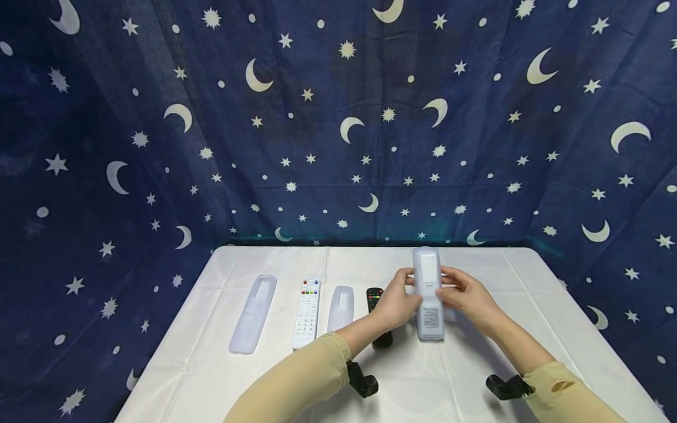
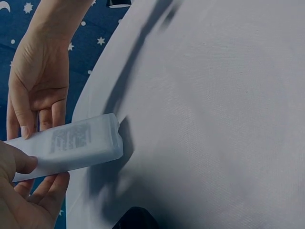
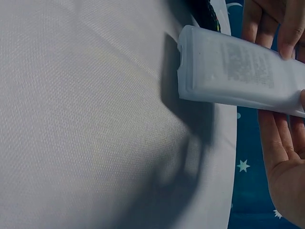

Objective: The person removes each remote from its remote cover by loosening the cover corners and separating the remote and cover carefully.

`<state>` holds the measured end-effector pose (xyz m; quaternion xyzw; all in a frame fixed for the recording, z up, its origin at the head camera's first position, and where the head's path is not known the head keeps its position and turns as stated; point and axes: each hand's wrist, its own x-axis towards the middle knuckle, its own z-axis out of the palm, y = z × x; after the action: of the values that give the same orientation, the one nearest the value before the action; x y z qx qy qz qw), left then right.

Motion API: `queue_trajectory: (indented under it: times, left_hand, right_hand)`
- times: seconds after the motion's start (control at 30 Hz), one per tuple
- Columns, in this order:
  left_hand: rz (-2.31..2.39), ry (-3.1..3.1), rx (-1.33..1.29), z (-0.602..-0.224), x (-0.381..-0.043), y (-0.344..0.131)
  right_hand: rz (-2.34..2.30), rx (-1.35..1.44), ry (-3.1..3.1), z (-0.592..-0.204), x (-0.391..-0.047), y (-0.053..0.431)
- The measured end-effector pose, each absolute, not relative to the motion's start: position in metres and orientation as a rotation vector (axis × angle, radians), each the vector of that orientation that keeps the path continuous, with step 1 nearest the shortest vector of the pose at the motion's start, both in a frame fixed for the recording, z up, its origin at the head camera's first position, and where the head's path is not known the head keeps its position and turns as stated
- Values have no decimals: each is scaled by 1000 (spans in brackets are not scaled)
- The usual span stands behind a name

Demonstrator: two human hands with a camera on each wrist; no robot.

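Note:
Both hands hold a white remote control in a translucent sleeve cover (image 1: pixel 430 320) just above the table, its back and printed label facing me. From the left, my left hand (image 1: pixel 396 302) grips its edge with thumb on the near face and fingers behind. My right hand (image 1: pixel 471 298) pinches the opposite edge between thumb and fingers. In the left wrist view the covered remote's lower end (image 2: pixel 95 143) hangs over its own shadow. A notch shows in the cover's end (image 3: pixel 188 62) in the right wrist view. Beside my left wrist lies a black remote (image 1: pixel 374 298), partly hidden by that hand.
Left of the hands, a short translucent cover (image 1: pixel 341 305), a white remote (image 1: pixel 307 317) with buttons up, and a longer translucent cover (image 1: pixel 252 314) lie on the white table (image 1: pixel 201 352). A starry blue curtain (image 1: pixel 317 117) hangs behind and at the sides.

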<state>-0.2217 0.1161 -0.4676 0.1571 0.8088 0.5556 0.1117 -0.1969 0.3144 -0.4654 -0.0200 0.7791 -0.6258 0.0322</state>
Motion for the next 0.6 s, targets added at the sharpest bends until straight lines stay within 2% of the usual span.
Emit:
queue_trajectory:
  times: [0.6]
  left_hand:
    - [1665,2372,466,-466,-223,118]
  right_hand:
    - [-1975,-88,2410,-466,-198,313]
